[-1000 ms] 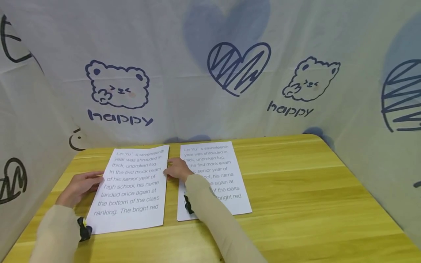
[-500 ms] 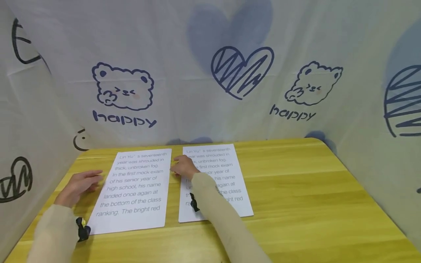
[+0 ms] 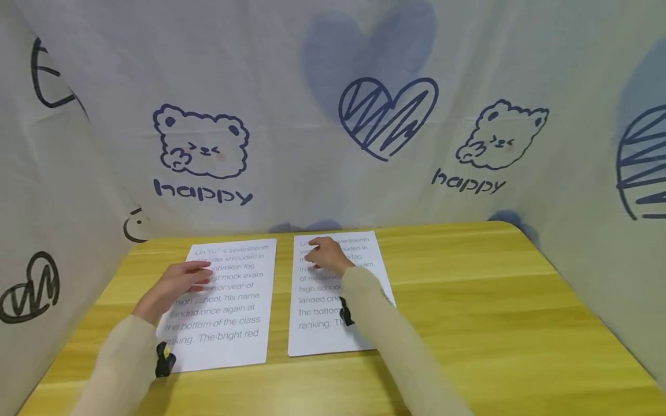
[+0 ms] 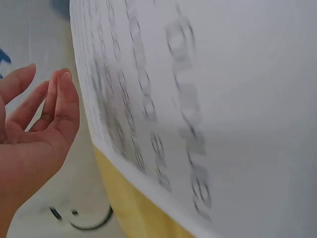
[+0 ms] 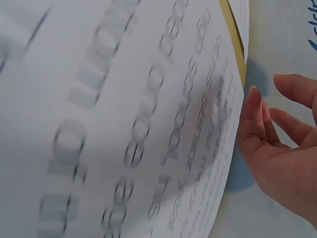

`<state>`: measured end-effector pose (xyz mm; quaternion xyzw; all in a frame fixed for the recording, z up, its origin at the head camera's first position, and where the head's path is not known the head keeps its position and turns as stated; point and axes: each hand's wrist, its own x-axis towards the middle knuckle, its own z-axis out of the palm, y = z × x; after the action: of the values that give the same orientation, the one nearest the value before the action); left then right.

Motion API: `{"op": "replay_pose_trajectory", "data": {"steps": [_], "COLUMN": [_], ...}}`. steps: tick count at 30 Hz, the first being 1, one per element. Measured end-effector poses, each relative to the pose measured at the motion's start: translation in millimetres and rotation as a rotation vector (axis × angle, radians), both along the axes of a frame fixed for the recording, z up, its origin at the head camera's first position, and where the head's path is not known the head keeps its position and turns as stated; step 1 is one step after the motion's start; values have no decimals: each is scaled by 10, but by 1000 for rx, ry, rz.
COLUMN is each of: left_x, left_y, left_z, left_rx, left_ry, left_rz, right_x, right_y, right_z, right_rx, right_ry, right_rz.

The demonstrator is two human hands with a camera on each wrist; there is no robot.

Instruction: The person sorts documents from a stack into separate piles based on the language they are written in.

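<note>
Two white printed paper stacks lie side by side on the wooden table. Over the left paper stack [image 3: 229, 323] hovers my left hand [image 3: 179, 283], fingers loosely bent, nothing in it. In the left wrist view, the left hand [image 4: 44, 119] shows space between thumb and fingers, apart from the printed sheet [image 4: 237, 124]. My right hand [image 3: 328, 254] is above the upper part of the right paper stack [image 3: 317, 312], fingers relaxed and holding nothing. The right wrist view shows the right hand [image 5: 277, 144] clear of the page [image 5: 124, 124], its shadow falling on the print.
The yellow wood-grain table [image 3: 484, 323] extends to the right of both stacks. A pale cloth [image 3: 291, 150] with bear and heart drawings hangs behind and at the sides. A narrow strip of table separates the stacks. Each wrist carries a small black device [image 3: 165, 359].
The right hand has left the left stack's right edge and moved right, over the right stack. My left hand has come off the left edge and now hangs over that stack.
</note>
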<state>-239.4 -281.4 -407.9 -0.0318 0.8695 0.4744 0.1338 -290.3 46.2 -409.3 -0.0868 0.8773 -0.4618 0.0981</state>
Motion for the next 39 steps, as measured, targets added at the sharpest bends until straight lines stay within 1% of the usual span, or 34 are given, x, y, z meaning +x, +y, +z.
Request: {"op": "replay_pose_trajectory", "data": {"steps": [3, 6, 10, 15, 19, 21, 26, 29, 35, 39], "left_x": [-32, -77, -134, -215, -249, -257, -271, -270, -243, -234], "left_y": [274, 486, 716, 1022, 1228, 1307, 1452, 1512, 1584, 1609], "left_z": [-17, -14, -39, -114, -129, -130, -164, -191, -226, -247], "left_rx": [46, 79, 86, 78, 97, 112, 182, 193, 145, 122], "left_ry": [22, 55, 65, 69, 62, 59, 46, 42, 20, -3], "left_rz": [-39, -76, -98, -120, -117, -122, -89, -65, -22, -10], "right_x": [31, 60, 79, 86, 121, 140, 158, 161, 199, 210], "right_y": [217, 380, 503, 647, 812, 905, 1138, 1254, 1408, 1484], "right_z": [-34, -56, -53, -45, -11, -1, -30, -67, -102, -128], "right_rx": [40, 39, 12, 30, 5, -7, -6, 26, 92, 118], "right_ry": [6, -1, -8, 11, 30, 31, 7, 0, 12, 12], "right_rz": [-4, -11, -18, -12, -9, -19, -55, -57, -49, -67]}}
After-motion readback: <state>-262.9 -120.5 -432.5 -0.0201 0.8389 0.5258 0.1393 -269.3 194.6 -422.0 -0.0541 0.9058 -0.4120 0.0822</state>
